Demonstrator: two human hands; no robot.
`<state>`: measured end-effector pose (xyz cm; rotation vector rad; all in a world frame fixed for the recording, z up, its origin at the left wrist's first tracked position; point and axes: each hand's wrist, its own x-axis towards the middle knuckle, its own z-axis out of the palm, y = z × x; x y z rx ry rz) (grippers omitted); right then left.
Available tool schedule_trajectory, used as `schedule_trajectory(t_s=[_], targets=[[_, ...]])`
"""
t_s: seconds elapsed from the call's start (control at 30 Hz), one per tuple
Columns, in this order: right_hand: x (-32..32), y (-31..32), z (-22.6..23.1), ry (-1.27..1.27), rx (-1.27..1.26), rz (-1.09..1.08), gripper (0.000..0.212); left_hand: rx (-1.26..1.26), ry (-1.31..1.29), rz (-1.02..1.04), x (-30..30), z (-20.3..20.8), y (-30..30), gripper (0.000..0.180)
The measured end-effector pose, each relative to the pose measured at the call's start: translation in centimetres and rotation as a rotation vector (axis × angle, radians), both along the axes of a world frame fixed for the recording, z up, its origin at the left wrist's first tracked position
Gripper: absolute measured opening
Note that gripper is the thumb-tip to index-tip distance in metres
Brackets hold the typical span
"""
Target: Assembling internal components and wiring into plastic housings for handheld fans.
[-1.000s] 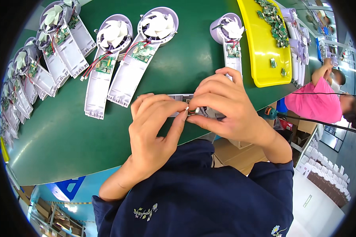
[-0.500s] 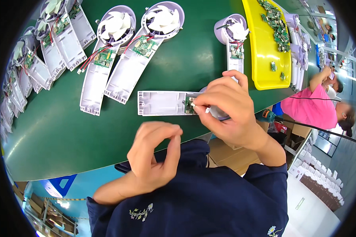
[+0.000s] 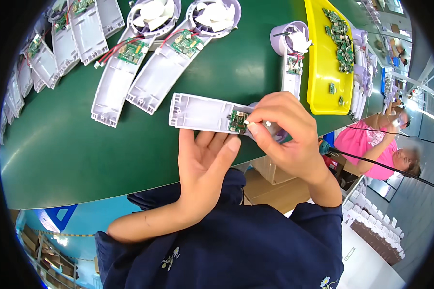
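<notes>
Supporting one long pale lilac plastic housing [image 3: 202, 113] with the left hand [image 3: 200, 159], opened at its near edge, fingertips hidden underneath, thumb spread apart. Slightly tilted over the green tabletop [image 3: 58, 159], containing one green circuit board [image 3: 237, 121] near its round end. With the right hand [image 3: 291, 130], pinching one small white plastic plug [image 3: 246, 122] between thumb and forefinger, just over the board's right edge. Beyond, counting two lilac fan housings [image 3: 161, 74] side by side, with one green board apiece; at upper right, one more fan housing [image 3: 291, 72] beside one yellow plastic tray [image 3: 318, 91]. In that tray, counting two loose green boards [image 3: 332, 88] apart from one uncountable heap [image 3: 341, 45]
</notes>
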<state>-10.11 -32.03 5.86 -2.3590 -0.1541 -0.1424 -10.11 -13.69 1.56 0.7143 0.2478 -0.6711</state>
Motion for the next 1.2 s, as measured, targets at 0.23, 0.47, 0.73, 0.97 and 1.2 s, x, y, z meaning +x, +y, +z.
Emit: schedule_trajectory(t_s=[0.23, 0.47, 0.73, 0.97, 1.2], targets=[[1.4, -1.1, 2.3, 0.078, -0.207, 0.098, 0.016, 0.113, -0.089, 0.079, -0.1, -0.5, -2.6, 0.056], [3.6, -1.2, 5.1, 0.363, -0.494, 0.271, 0.011, 0.119, -0.083, 0.049, 0.6, -0.4, -2.5, 0.048], [5.2, -0.4, 5.7, 0.41, -0.621, 0.329, 0.011, 0.073, -0.019, 0.036, 0.7, -0.6, -2.6, 0.049], [5.5, -0.2, 5.4, 0.403, -0.649, 0.362, 0.011, 0.057, -0.019, 0.05, 0.6, -0.7, -2.5, 0.049], [5.4, 0.1, 5.6, 0.417, -0.679, 0.337, 0.011, 0.06, -0.026, 0.026, 0.6, -0.8, -2.5, 0.049]])
